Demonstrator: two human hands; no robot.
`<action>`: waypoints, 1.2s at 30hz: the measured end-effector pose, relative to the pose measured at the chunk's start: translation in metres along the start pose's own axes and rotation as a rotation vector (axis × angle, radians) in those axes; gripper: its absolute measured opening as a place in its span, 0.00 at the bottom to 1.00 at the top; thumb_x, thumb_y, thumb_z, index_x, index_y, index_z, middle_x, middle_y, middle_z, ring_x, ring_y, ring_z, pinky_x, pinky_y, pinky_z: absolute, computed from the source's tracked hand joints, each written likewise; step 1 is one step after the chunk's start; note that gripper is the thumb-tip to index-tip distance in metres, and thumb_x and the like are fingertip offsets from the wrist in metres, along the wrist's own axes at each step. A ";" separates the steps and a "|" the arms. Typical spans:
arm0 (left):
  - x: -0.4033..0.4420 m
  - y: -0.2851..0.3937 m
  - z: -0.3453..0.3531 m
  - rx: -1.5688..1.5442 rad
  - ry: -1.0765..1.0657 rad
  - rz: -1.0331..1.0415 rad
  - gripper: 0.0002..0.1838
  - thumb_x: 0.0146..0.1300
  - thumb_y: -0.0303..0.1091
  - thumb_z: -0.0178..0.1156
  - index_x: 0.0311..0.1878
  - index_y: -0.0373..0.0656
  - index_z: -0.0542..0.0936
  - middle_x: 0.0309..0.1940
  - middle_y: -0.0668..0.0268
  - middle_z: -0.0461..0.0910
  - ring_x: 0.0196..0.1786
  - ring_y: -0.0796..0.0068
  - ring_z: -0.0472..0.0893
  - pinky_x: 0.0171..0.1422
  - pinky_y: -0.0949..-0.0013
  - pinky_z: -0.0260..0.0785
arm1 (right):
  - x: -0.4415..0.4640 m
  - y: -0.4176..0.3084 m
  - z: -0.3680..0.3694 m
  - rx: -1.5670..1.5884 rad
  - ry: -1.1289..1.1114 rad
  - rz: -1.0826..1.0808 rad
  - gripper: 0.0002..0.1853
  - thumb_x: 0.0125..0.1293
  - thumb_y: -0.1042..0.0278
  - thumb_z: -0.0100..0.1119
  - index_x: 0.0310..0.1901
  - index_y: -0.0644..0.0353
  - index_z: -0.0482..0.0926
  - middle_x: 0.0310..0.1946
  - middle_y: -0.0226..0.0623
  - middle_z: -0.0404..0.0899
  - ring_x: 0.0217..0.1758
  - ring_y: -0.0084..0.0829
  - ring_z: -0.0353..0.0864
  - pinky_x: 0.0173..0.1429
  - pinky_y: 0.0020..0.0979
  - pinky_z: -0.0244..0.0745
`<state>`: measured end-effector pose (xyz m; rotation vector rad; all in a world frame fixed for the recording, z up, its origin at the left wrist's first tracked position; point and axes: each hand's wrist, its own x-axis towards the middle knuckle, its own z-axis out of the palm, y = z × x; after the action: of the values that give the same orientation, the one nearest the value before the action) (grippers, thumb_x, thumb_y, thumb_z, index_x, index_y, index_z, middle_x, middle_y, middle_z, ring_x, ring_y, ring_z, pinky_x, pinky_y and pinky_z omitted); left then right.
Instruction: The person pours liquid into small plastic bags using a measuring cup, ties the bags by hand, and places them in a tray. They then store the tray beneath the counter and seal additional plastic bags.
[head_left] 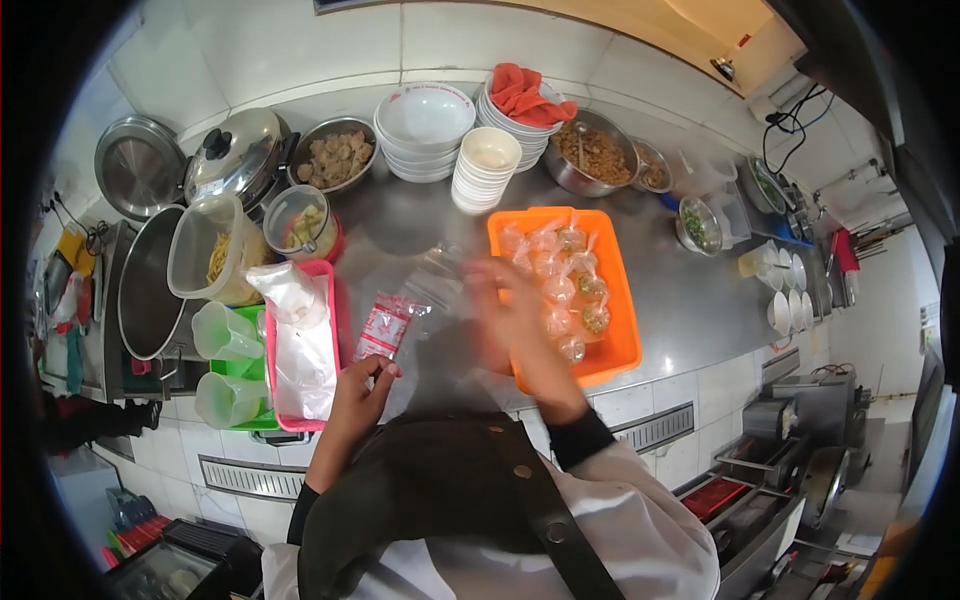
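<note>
Left hand (362, 392) looks to have a loose pinch on the near end of the red-and-white packet (386, 328), so I'd guess it could slip with so little of it gripped. Right hand (507, 308) is a blur, can't tell how open it is or if it's got anything; a careless swing could bump the orange tray (628, 335) of tied bags (560, 290) beside it. Packet's just past the left fingertips, clear plastic (437, 280) between the hands, tray right of the right hand.
</note>
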<state>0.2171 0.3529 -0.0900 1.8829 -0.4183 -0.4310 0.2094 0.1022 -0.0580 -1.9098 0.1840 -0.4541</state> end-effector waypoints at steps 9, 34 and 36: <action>-0.029 -0.014 -0.019 -0.011 0.073 -0.098 0.07 0.67 0.28 0.56 0.33 0.36 0.79 0.20 0.70 0.73 0.28 0.83 0.69 0.34 0.74 0.62 | -0.008 0.148 0.134 -0.967 -0.104 0.060 0.14 0.65 0.61 0.50 0.45 0.59 0.78 0.53 0.36 0.76 0.58 0.35 0.72 0.60 0.45 0.64; -0.032 -0.036 -0.007 -0.796 0.178 -0.296 0.07 0.65 0.29 0.61 0.40 0.35 0.80 0.32 0.62 0.81 0.35 0.72 0.81 0.47 0.65 0.76 | -0.066 0.029 0.039 0.938 -0.471 0.680 0.12 0.72 0.64 0.50 0.53 0.59 0.69 0.46 0.42 0.80 0.48 0.31 0.81 0.50 0.32 0.76; -0.032 -0.033 -0.004 -0.700 0.150 -0.248 0.06 0.64 0.29 0.62 0.38 0.34 0.81 0.31 0.61 0.82 0.33 0.73 0.80 0.46 0.68 0.75 | -0.075 0.027 0.041 0.597 -0.381 0.397 0.15 0.70 0.66 0.54 0.54 0.61 0.69 0.46 0.41 0.80 0.48 0.27 0.80 0.49 0.29 0.75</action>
<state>0.1940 0.3819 -0.1169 1.2692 0.0750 -0.5147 0.1599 0.1525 -0.1129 -1.2953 0.1489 0.1229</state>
